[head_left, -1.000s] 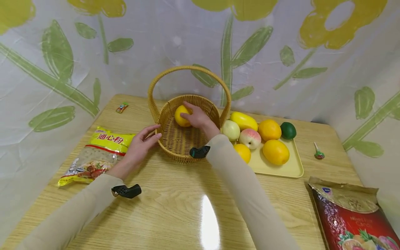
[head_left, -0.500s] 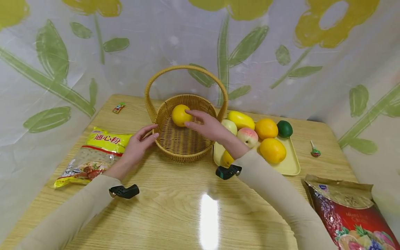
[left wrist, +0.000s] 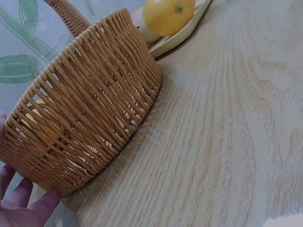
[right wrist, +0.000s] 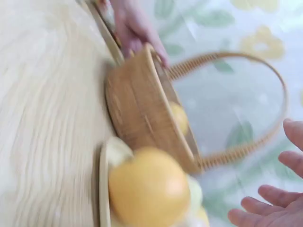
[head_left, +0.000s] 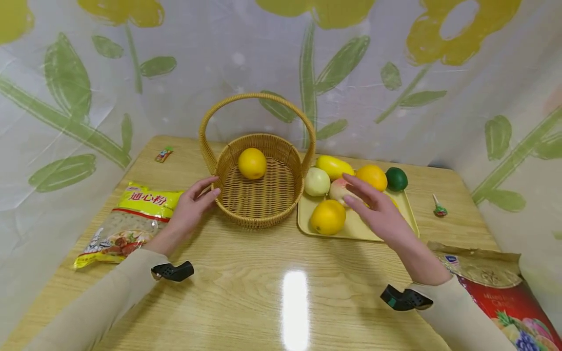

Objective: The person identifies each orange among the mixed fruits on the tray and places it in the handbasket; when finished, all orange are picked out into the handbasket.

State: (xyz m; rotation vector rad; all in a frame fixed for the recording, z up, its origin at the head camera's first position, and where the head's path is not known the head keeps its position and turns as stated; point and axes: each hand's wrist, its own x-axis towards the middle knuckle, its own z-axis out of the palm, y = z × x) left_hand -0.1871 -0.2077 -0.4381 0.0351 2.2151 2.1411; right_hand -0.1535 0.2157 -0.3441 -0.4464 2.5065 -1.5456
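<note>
A round wicker basket [head_left: 259,222] with a tall arched handle stands on the table, one orange [head_left: 252,164] inside at its left. My left hand [head_left: 193,207] holds the basket's left rim; in the right wrist view a finger reaches over the edge while others lie outside. My right hand [head_left: 379,214] hovers over a pale yellow tray [head_left: 360,235], fingers spread, holding nothing. On the tray lie another orange [head_left: 328,217], a peach [head_left: 340,191] partly behind my fingertips, a pale green fruit [head_left: 317,182], a long yellow fruit [head_left: 334,167], an orange fruit [head_left: 371,177] and a dark green fruit [head_left: 396,179].
Left of the basket lies a pasta bag [head_left: 136,219], partly under my left forearm. A small wrapped candy [head_left: 164,154] is at the back left. A lollipop [head_left: 439,206] and a red candy bag [head_left: 496,297] lie on the right. A flowered curtain [head_left: 197,73] hangs behind.
My right hand has let go of the orange in the basket and moved right and toward me, over the tray. The left hand has stayed at the basket's rim.
</note>
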